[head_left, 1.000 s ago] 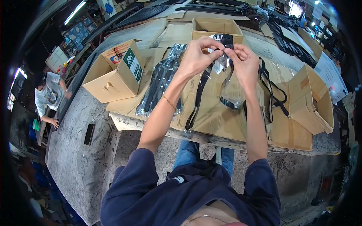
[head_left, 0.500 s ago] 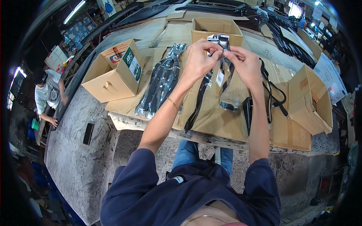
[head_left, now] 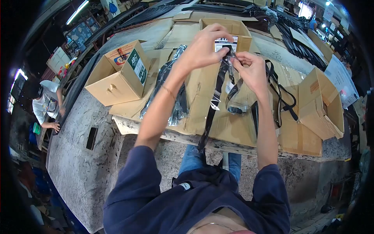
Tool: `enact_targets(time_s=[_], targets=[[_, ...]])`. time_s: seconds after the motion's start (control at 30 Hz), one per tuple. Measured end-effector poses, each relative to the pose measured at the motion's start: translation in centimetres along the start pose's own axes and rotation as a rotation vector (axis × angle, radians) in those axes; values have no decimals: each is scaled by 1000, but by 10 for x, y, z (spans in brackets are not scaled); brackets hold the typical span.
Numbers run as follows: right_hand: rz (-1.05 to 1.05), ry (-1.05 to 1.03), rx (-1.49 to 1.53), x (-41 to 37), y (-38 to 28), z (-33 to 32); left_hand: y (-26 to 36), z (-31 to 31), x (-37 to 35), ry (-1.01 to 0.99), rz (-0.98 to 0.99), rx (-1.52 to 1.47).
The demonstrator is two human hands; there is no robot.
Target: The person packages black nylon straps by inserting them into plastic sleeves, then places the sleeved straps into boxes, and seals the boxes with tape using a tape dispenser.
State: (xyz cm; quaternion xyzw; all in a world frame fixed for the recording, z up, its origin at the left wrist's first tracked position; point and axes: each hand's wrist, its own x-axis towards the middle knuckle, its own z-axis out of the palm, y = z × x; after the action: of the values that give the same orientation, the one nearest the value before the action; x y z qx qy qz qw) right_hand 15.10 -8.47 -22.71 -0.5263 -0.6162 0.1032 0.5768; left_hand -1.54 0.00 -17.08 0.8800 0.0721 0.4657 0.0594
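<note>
A black strap in a clear plastic sleeve (head_left: 213, 102) hangs from my raised hands down past the table's front edge. My right hand (head_left: 251, 71) is closed, pinching the sleeve near its top. Beside that top end is my left hand (head_left: 205, 46), its thumb and forefinger apart and the thumb tip against the sleeve. Another plastic-wrapped strap (head_left: 235, 108) curves on the cardboard below the right hand. A pile of bagged black straps (head_left: 180, 103) lies to the left, partly behind my left forearm.
Open cardboard boxes stand at the left (head_left: 117, 84), the back (head_left: 244, 43) and the right (head_left: 315, 103). A loose black cord (head_left: 287, 105) lies near the right box. A phone (head_left: 91, 138) rests on the left table, where another person (head_left: 48, 102) stands.
My left hand has moved up and left, its thumb and forefinger parting. The hanging strap has shifted right and its lower end now hangs lower. The other person leans slightly left.
</note>
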Motion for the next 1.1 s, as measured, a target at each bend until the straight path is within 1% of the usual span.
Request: enact_targets(time_s=[0.03,0.07,0.1,0.13,0.17,0.2,0.23,0.27,0.3,0.33,0.4,0.47,0.53,0.57,0.6,0.63,0.67,0.73,0.77,0.8,0.83,0.87,0.9,0.93,0.97,1.0,1.07,1.1], targets=[[1,-4,0,0,1,-1,-6,-2,8,-91,116,3],[21,-41,73,1,2,-1,-13,-3,14,-90,110,4],[42,-76,147,1,3,0,-16,-7,22,-318,98,0],[42,-77,149,1,3,1,-14,-12,31,-547,89,-6],[12,-99,153,1,3,0,-11,-16,41,-711,73,43],[-13,-121,156,1,0,0,-8,-19,48,-713,77,41],[38,-148,151,-2,-5,0,-5,-21,53,-824,16,85],[41,-144,150,-2,-9,0,-2,-22,57,-934,-47,131],[72,-145,159,-2,-12,1,0,-23,61,-967,12,206],[100,-147,169,-2,-13,2,1,-23,62,-967,10,205],[81,-164,145,-1,-8,5,3,-22,63,-1145,11,259],[67,-175,123,-2,-6,7,4,-23,60,-1179,11,247],[76,-258,78,-4,-10,9,0,-24,54,-1218,11,228],[84,-257,82,-6,-13,10,-2,-23,48,-1240,-9,177],[78,-298,70,-9,-16,11,-5,-22,43,-1263,-32,125],[72,-340,60,-14,-16,13,-5,-20,40,-1357,-45,158],[84,-340,70,-18,-13,16,-9,-17,31,-1371,-49,151],[37,-422,100,-25,-1,25,-9,-17,10,-1303,-61,-95],[44,-439,124,-30,8,32,-10,-17,5,-1413,-175,-13],[28,-443,87,-36,10,33,-9,-17,-6,-1404,-190,73],[105,-508,138,-41,5,34,-10,-16,-14,-1429,-136,42],[188,-570,192,-48,1,34,-13,-16,-28,-1416,-124,-103],[125,-571,198,-60,5,35,-9,-15,-48,-1287,-83,-184],[53,-582,203,-72,9,37,9,-18,-52,-1371,-205,-151],[88,-650,262,-85,9,38,11,-18,-72,-1376,-259,-195],[149,-719,215,-101,-11,28,29,-21,-86,-1394,-404,-238],[-6,-542,251,-144,-6,21,44,-21,-136,-1243,-411,-458],[67,-469,127,-161,-5,3,58,-25,-156,-1206,-603,-512]])
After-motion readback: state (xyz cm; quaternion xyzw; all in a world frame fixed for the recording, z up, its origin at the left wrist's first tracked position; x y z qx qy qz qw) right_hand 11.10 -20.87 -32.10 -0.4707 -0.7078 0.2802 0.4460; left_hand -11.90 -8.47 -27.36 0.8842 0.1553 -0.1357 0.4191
